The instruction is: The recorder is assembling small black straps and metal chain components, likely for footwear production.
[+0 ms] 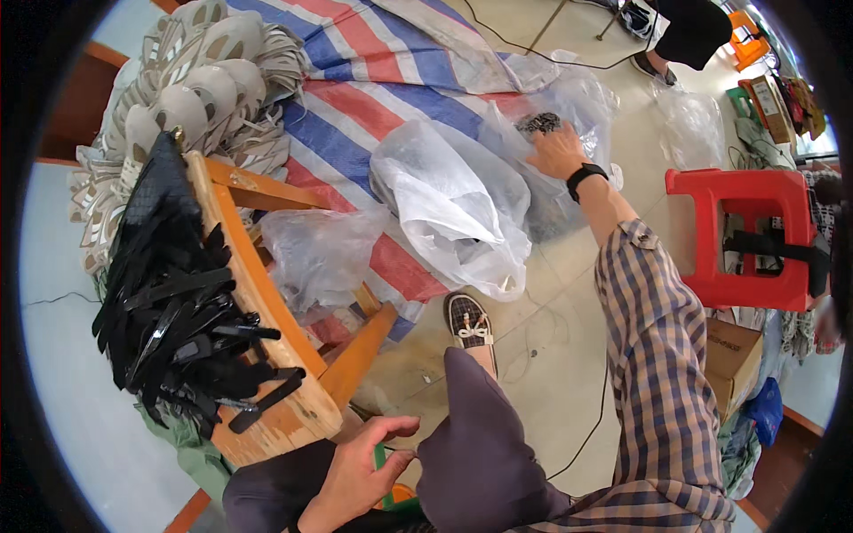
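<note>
My right hand reaches forward to a clear plastic bag on the floor. Its fingers are spread against a clump of small dark pieces at the bag; the pieces are too small to name. My left hand hovers over my lap, thumb and forefinger apart, with nothing seen between them. A green edge shows behind its gap. Left of that hand, a wooden stool bears a heap of black strap-like pieces. A white plastic bag lies between the stool and my right hand.
Stacked beige shoe-upper-like pieces rise at the far left. Under the bags spreads a striped woven sheet. A red plastic stool and a cardboard box stand at the right. Another person's foot shows at the far right.
</note>
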Demonstrator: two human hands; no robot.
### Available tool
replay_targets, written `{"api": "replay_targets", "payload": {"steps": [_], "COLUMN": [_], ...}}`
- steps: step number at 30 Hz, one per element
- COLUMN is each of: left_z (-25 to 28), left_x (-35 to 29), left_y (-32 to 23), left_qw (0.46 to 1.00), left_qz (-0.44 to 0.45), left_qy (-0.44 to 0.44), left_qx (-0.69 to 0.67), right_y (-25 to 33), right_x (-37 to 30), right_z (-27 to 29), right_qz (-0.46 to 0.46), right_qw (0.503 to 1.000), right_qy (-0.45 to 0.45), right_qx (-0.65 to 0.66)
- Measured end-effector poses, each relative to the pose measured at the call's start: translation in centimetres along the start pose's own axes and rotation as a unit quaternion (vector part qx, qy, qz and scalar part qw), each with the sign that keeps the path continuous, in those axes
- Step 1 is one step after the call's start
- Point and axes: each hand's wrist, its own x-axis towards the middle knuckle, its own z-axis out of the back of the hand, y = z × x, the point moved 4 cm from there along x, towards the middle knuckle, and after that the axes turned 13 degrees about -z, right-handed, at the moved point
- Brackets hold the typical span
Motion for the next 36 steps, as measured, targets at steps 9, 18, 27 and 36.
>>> {"api": "replay_targets", "payload": {"steps": [9,18,27,36], "left_z": [-1.2,-1.9,-0.7,-0.8], "left_x": [0.3,0.7,0.7,1.1], "left_y": [0.7,0.6,2.1,3.5], "left_qw": [1.0,0.998,0.995,0.992], "left_qz": [0.015,-0.006,0.078,0.089], "left_qy": [0.01,0.03,0.019,0.049], "left_qx": [-0.001,0.055,0.062,0.078], "right_y": [-3.0,-5.5,-3.5,-6.7], "right_x": [-11.2,-7.8,-2.8,0.0], "right_z": [0.7,-1.2,-2.7,-9.6], "right_qz": [0.053,-0.162,-0.302,-0.317], "right_qw": [0.997,0.978,0.936,0.941], "right_qy": [0.038,0.106,0.174,0.089], "right_qx": [-0.038,0.076,0.044,0.083]}}
